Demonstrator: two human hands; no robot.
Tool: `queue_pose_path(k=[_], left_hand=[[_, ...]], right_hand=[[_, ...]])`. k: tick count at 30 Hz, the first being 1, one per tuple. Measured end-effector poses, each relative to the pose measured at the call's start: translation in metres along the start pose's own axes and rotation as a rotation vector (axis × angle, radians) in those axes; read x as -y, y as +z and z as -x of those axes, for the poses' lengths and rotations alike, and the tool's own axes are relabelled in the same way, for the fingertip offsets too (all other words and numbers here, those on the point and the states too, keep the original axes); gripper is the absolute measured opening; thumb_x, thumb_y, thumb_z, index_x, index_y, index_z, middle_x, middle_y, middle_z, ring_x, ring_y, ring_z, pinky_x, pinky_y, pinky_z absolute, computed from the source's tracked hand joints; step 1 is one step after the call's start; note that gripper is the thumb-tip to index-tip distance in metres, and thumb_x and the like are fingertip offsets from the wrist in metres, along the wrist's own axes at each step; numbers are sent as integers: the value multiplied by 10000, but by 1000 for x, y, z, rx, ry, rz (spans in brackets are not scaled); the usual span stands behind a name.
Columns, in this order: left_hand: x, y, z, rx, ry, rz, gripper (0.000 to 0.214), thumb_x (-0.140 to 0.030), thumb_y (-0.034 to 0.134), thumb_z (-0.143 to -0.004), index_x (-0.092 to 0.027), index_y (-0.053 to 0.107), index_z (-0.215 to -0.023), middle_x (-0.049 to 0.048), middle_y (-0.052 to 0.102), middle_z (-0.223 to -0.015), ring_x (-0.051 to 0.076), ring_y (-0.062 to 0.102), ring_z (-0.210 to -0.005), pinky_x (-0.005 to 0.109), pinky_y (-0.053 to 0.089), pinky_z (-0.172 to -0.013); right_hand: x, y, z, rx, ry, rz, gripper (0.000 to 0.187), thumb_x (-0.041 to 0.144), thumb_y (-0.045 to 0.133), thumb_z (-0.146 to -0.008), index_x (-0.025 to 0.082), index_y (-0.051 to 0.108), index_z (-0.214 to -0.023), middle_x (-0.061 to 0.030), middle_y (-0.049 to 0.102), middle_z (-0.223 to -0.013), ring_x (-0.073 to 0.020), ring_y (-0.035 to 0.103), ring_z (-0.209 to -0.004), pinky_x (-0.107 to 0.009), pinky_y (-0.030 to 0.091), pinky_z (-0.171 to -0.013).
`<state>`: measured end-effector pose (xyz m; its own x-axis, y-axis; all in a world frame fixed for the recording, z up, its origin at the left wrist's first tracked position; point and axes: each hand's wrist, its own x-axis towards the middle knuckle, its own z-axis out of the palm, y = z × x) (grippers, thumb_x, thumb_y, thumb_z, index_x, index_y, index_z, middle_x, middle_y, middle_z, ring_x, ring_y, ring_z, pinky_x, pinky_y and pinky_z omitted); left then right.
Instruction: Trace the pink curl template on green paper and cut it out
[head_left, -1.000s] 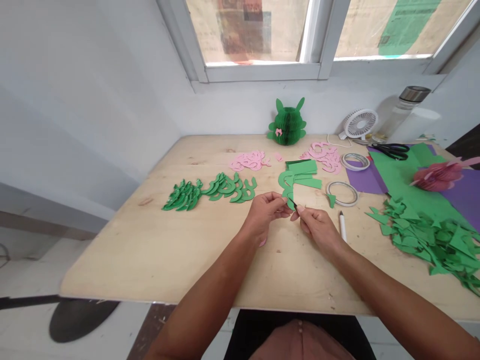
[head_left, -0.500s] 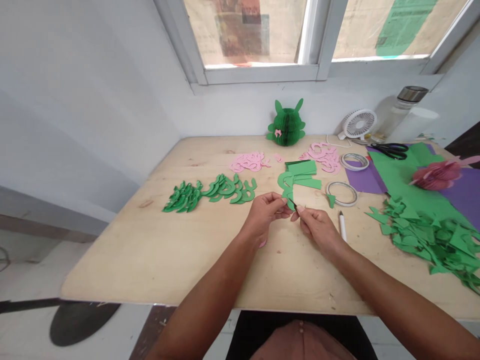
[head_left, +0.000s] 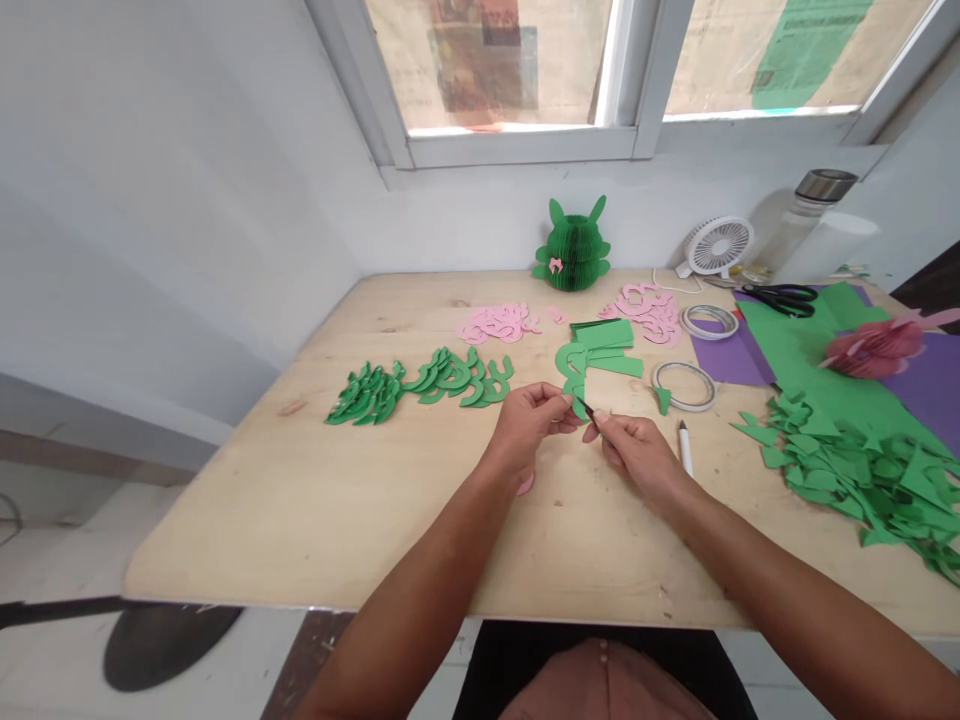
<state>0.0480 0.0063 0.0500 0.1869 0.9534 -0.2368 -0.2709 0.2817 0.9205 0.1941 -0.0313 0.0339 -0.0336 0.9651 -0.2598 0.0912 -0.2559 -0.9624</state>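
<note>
My left hand (head_left: 534, 412) is closed, pinching a small green paper cutout (head_left: 580, 407) just above the table. In my right hand (head_left: 634, 445) is a slim dark pointed tool (head_left: 584, 406), its tip against the cutout; its exact kind is too small to tell. Just beyond my fingers lies a curved green paper shape (head_left: 571, 357), beside a stack of green paper strips (head_left: 606, 342). A pink piece (head_left: 526, 485) peeks out from under my left wrist. Curved green cutouts (head_left: 454, 372) lie in overlapping rows to the left.
Pink cutouts (head_left: 499, 323) lie farther back. Two tape rolls (head_left: 684, 388), a white pen (head_left: 685, 448), black scissors (head_left: 780, 299) and green scraps (head_left: 862, 470) are on the right. A green honeycomb paper figure (head_left: 574, 250), a small fan (head_left: 718, 247) and a bottle (head_left: 795, 225) stand near the wall.
Both hands stay nearly in place. My right hand and the dark tool shift very slightly against the green cutout.
</note>
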Motion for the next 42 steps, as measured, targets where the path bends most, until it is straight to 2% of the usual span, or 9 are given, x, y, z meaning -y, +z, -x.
queue_pose_path(k=[27, 42], left_hand=[[0, 1, 1, 45, -42, 35, 232, -306, 742, -595, -147, 582, -650, 25, 639, -586, 146, 620, -588, 302, 502, -664], [5, 1, 0, 69, -56, 49, 243, -321, 741, -615, -150, 573, -656, 24, 643, -604, 150, 620, -594, 337, 497, -705]], right_hand=[[2, 1, 1, -6, -9, -6, 514, 641, 506, -766, 143, 596, -677, 87, 282, -404, -61, 167, -394, -237, 98, -409], [2, 2, 2, -26, -15, -57, 443, 580, 553, -760, 144, 612, -708, 91, 276, -402, -67, 168, -391, -241, 96, -408]])
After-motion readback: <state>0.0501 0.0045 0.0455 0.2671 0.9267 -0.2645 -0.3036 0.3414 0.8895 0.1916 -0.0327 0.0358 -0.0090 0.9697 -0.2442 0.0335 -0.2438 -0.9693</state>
